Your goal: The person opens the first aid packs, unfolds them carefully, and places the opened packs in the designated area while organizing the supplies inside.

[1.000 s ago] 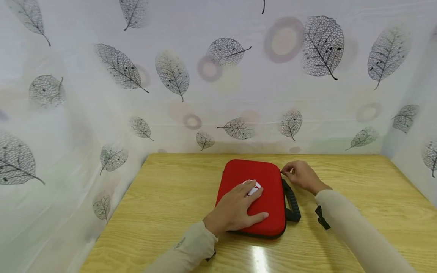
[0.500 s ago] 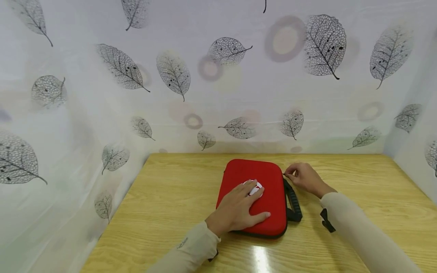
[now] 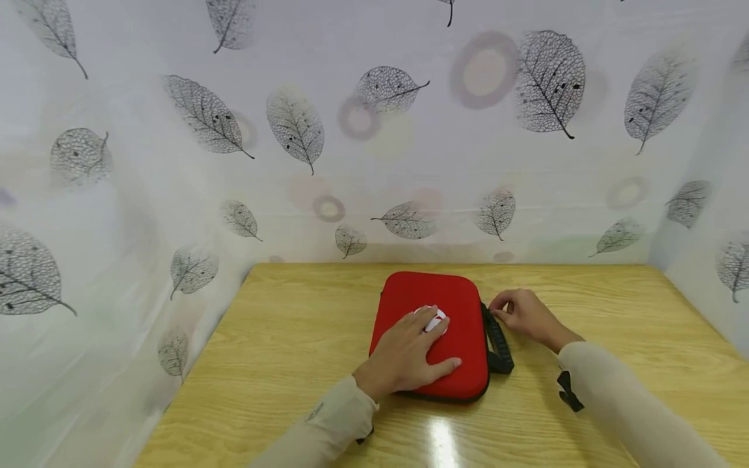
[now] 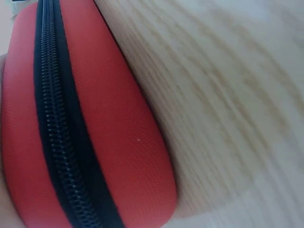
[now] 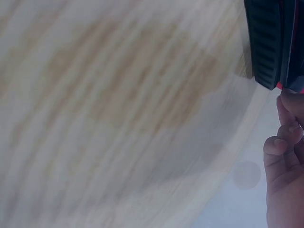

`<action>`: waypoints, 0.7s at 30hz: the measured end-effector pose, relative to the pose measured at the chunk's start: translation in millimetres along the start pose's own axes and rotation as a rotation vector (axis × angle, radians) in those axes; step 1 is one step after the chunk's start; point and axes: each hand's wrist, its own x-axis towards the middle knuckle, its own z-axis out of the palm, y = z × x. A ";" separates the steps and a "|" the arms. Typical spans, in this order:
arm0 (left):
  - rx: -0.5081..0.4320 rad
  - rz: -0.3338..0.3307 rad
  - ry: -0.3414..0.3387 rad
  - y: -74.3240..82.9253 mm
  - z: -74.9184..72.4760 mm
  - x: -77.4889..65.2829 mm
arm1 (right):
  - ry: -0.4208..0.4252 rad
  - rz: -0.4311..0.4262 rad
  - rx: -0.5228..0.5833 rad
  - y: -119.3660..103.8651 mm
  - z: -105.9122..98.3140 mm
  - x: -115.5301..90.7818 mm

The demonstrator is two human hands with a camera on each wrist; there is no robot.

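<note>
A red zippered carrying case [image 3: 462, 364] lies flat on the wooden table, its black ribbed handle [image 3: 499, 341] pointing right. Spread flat on its lid, my left hand [image 3: 404, 354] partly covers a white emblem [image 3: 435, 320]. The left wrist view shows the case's black zipper [image 4: 57, 128], its teeth closed along this side. At the far end of the handle, my right hand [image 3: 523, 315] pinches thumb and forefinger together at the case's edge, on the zipper pull, which the fingertips hide. In the right wrist view, the curled fingers [image 5: 278, 154] sit just beyond the handle.
The wooden table [image 3: 292, 338] extends on both sides of the case. Behind it and at the sides hangs a pale sheet [image 3: 374, 162] printed with dark leaves. Black straps [image 3: 569, 392] show at the sleeves.
My right hand has moved from the case's far right corner toward me along the right edge, to the handle's far end. The left hand keeps its place on the lid.
</note>
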 end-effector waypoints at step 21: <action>0.000 -0.036 0.005 -0.6 4.6 12.7 | 0.049 0.070 0.054 0.0 5.9 -15.9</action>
